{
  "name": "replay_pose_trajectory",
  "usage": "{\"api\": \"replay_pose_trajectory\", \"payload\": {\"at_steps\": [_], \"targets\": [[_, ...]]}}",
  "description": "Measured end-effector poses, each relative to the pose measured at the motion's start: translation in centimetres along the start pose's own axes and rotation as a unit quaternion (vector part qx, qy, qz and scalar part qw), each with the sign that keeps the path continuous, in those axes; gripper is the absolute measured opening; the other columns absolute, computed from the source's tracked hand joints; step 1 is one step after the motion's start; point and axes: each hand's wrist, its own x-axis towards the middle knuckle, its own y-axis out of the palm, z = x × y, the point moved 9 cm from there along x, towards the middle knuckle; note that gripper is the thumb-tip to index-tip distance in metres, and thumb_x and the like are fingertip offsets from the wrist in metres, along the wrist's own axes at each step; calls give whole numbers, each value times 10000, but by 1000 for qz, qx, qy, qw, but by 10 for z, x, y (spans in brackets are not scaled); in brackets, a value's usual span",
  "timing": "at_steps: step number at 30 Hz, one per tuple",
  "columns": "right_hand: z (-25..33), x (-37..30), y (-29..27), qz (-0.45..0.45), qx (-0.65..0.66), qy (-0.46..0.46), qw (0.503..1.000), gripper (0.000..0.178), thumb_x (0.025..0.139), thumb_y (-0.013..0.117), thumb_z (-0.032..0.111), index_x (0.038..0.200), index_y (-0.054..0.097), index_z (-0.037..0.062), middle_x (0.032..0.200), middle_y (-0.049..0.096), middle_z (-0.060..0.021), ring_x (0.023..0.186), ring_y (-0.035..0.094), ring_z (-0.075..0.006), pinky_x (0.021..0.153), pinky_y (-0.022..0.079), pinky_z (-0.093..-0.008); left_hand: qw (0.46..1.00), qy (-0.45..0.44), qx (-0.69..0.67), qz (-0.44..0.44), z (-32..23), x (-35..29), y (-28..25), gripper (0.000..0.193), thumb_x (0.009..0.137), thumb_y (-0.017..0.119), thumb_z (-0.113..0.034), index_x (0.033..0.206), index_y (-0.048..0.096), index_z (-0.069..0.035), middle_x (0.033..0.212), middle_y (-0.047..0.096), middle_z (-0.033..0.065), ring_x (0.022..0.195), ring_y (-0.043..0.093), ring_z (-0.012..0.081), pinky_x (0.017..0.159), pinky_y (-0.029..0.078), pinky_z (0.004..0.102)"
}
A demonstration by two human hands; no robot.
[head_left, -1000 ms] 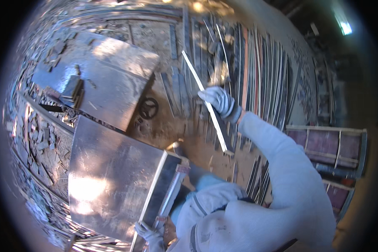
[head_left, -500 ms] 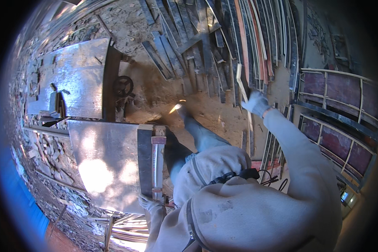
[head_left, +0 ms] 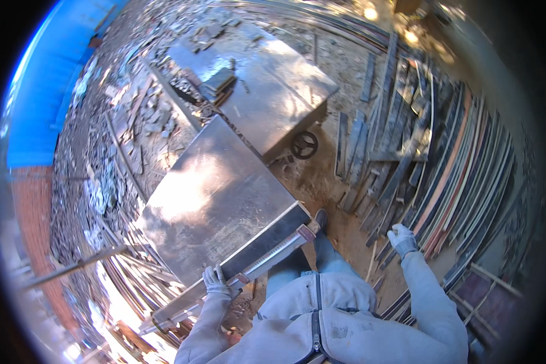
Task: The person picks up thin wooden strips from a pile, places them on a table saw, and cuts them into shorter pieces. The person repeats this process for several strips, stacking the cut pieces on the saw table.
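My left hand [head_left: 215, 280], in a pale work glove, rests at the near end of a dark, pale-edged board [head_left: 267, 239]. Its fingers look stretched out and slightly apart over the edge. That board lies along the near side of a metal-topped table [head_left: 224, 194]. Beside it runs a rail with a pale marked strip [head_left: 276, 255] and reddish-brown end blocks. Out to the right, my right hand [head_left: 401, 239], also gloved, hangs over the ground near a pile of long wood strips [head_left: 461, 182]. Its fingers are loosely bent, with nothing visible in them.
A second metal-topped table [head_left: 279, 79] stands beyond, with a dark handwheel [head_left: 304, 145] on its side and a small stack of blocks [head_left: 218, 84] on top. Dark boards [head_left: 400, 121] lie jumbled at the far right. Scrap wood [head_left: 124, 145] covers the ground at left.
My view has swung to the left. The pale strip seen at my right hand earlier is no longer at it, and that hand is lower. My left hand remains at the board's end.
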Motion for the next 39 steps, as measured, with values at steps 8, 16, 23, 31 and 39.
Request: {"api": "replay_pose_trajectory", "payload": {"at_steps": [8,16,23,31,39], "targets": [[462,136,-82,-112,-129,-366,915,541,912,765,249,1402,630,62,1347,710,-189,1242,652,-393,1073,535,-498,999,9,-6,-50,2,-5,4,1388,599,852,-681,1644,226,-17,1542,294,345,1482,282,571,1203,222,763],[800,213,-31,-104,-339,-453,818,773,945,674,38,1659,401,144,1617,512,-124,1521,452,-259,1184,475,-420,993,-14,-65,-93,1,-2,-11,1212,733,778,-706,1631,251,-87,1563,303,323,1464,335,568,1175,272,759],[903,246,36,-41,-448,-503,738,906,726,800,102,1577,495,152,1518,568,-174,1472,479,-371,1232,397,-457,991,-26,-124,-54,6,1,-22,1246,639,860,-655,1618,288,-139,1568,310,297,1471,326,556,1195,253,755],[714,247,-24,292,248,-176,907,437,846,833,231,1189,710,-11,1086,753,-142,972,750,-280,958,615,-442,988,-25,-146,-41,10,4,-25,1198,648,853,-600,1595,291,-129,1556,321,293,1505,288,522,1215,224,746],[626,154,-36,447,605,-144,643,599,933,781,211,1432,562,-41,1253,722,-258,1149,728,-420,1055,581,-581,993,6,-97,-63,4,8,-26,1275,670,838,-692,1619,250,-75,1564,305,286,1506,293,515,1235,228,707]]}}
